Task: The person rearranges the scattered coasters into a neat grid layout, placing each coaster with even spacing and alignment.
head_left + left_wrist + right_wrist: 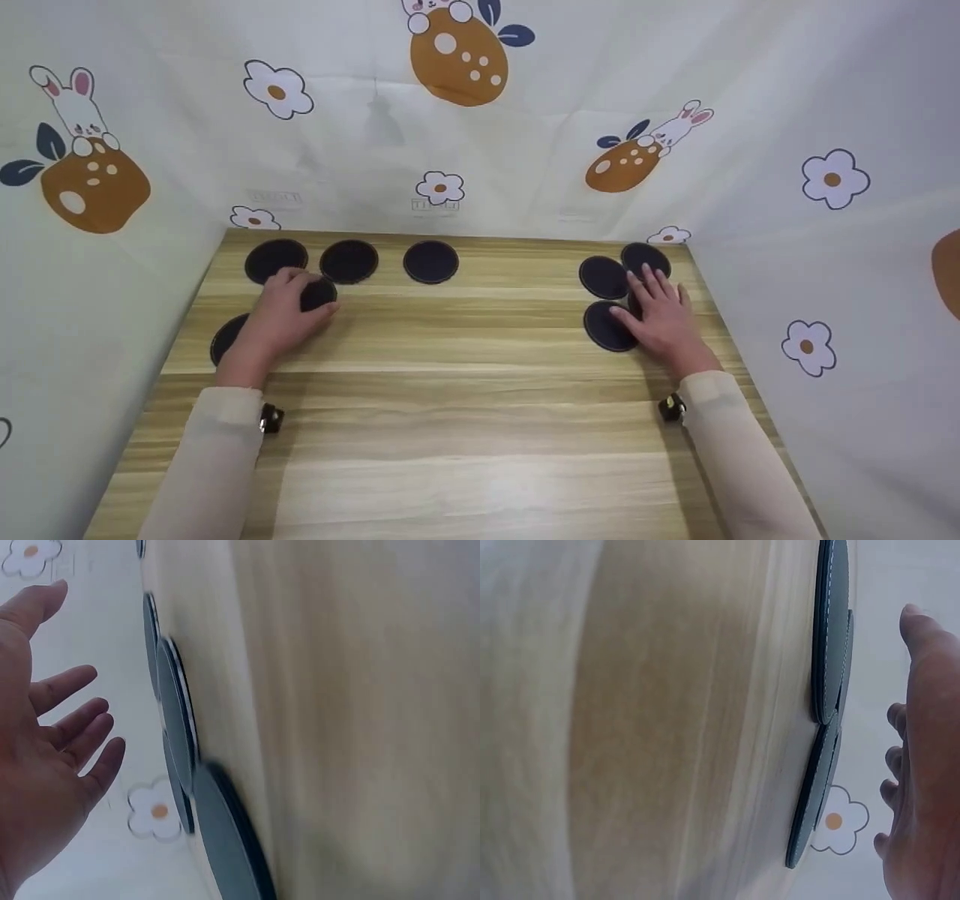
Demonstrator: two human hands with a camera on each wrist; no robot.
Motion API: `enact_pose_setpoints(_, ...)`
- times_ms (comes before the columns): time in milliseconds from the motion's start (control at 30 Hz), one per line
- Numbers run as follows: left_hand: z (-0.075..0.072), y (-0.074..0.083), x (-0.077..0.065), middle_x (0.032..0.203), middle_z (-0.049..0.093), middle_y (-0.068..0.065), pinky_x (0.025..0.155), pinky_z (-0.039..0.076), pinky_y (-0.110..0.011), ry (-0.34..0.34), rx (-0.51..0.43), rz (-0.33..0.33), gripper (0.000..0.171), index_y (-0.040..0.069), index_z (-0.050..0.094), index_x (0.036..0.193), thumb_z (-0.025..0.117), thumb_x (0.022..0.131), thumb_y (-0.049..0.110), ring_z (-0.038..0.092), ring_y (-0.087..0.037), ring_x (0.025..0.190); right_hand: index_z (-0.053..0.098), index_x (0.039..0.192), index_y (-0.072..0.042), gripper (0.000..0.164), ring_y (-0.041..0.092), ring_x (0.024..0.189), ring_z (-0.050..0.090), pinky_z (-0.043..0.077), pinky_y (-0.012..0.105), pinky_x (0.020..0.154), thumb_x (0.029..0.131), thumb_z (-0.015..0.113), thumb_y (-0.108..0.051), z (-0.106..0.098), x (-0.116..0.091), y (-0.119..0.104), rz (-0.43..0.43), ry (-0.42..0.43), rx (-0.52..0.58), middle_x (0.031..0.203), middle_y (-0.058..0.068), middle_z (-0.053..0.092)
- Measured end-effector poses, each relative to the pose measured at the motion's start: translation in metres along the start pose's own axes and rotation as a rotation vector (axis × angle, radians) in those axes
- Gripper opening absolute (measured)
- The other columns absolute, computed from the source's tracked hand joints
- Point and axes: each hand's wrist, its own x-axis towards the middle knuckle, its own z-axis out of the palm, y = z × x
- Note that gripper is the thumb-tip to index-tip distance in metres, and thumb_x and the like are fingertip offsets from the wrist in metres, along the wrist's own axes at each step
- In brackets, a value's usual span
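Observation:
Round black coasters with stitched rims lie flat on the wooden table. My left hand [285,311] is over the left group, partly covering one coaster [318,293]. In the left wrist view, that hand [45,727] is apart from the coasters [175,712], its fingers loosely bent and holding nothing. Another coaster [227,339] is partly hidden by my left wrist. My right hand [664,319] is above the right cluster, fingers spread, overlapping a front coaster [606,330] and mostly hiding another. The right wrist view shows a gap between the hand [934,750] and the coasters [835,637].
Along the back edge are more coasters: one at far left [276,259], two beside it [349,262], and two at right [602,277]. A printed cloth [517,150] with rabbits and flowers walls in the table's [465,420] back and sides.

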Motion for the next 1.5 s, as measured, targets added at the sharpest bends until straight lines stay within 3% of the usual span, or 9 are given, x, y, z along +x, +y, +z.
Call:
enact_pose_setpoints(133,-0.010,-0.017,-0.013,0.157,0.043,-0.035,0.124,0.031,-0.072,0.040,0.004,-0.006,0.071,-0.010,0.058,0.149,0.078,0.103,0.040,0.037,-0.057,0.150,0.038,0.173,-0.008,0.095,0.050,0.165,0.021,0.012,0.075,0.129,0.106,0.053,-0.074,0.000,0.001,0.001,-0.004,0.022,0.005,0.181,0.025,0.021)
enact_pose_setpoints(300,-0.017,-0.035,-0.027,0.153,0.045,-0.039,0.118,0.036,-0.074,0.079,0.002,-0.013,0.070,-0.013,0.059,0.146,0.078,0.103,0.039,0.042,-0.061,0.143,0.050,0.163,-0.001,0.085,0.052,0.157,0.036,0.025,0.071,0.126,0.105,0.066,-0.061,-0.002,0.002,0.000,-0.029,0.107,0.028,0.170,0.031,0.039)
enact_pose_setpoints(467,-0.025,-0.049,-0.042,0.153,0.043,-0.042,0.114,0.037,-0.077,0.100,0.044,-0.062,0.071,-0.013,0.058,0.146,0.078,0.104,0.041,0.043,-0.064,0.140,0.056,0.157,0.002,0.080,0.054,0.152,0.042,0.032,0.071,0.122,0.105,0.070,-0.056,-0.002,0.002,-0.002,-0.048,0.151,0.036,0.163,0.033,0.047)
enact_pose_setpoints(633,-0.037,-0.062,-0.055,0.154,0.036,-0.047,0.115,0.033,-0.079,0.072,0.091,-0.140,0.079,-0.017,0.051,0.150,0.075,0.104,0.043,0.037,-0.069,0.141,0.054,0.160,0.000,0.084,0.054,0.151,0.042,0.030,0.071,0.122,0.104,0.069,-0.061,0.000,0.000,0.000,-0.046,0.134,0.030,0.165,0.031,0.047)
enact_pose_setpoints(800,-0.044,-0.069,-0.065,0.157,0.027,-0.052,0.116,0.030,-0.081,0.001,0.109,-0.195,0.097,-0.022,0.039,0.155,0.076,0.102,0.050,0.029,-0.072,0.143,0.046,0.168,-0.005,0.093,0.052,0.158,0.035,0.021,0.071,0.127,0.103,0.064,-0.070,0.001,-0.001,0.002,-0.041,0.093,0.034,0.174,0.027,0.037)
enact_pose_setpoints(1100,-0.041,-0.076,-0.070,0.160,0.019,-0.054,0.117,0.028,-0.082,-0.099,0.119,-0.210,0.121,-0.021,0.025,0.162,0.084,0.094,0.060,0.026,-0.072,0.145,0.035,0.174,-0.009,0.096,0.049,0.166,0.019,0.010,0.074,0.130,0.105,0.058,-0.072,0.005,-0.001,0.006,-0.031,0.043,0.022,0.181,0.024,0.021)
enact_pose_setpoints(1500,-0.037,-0.076,-0.068,0.167,0.015,-0.050,0.117,0.029,-0.083,-0.141,0.083,-0.204,0.122,-0.014,0.025,0.166,0.088,0.090,0.057,0.022,-0.074,0.149,0.031,0.175,-0.009,0.096,0.048,0.167,0.014,0.007,0.072,0.131,0.106,0.055,-0.071,0.002,-0.004,0.005,0.000,-0.009,0.009,0.182,0.024,0.016)
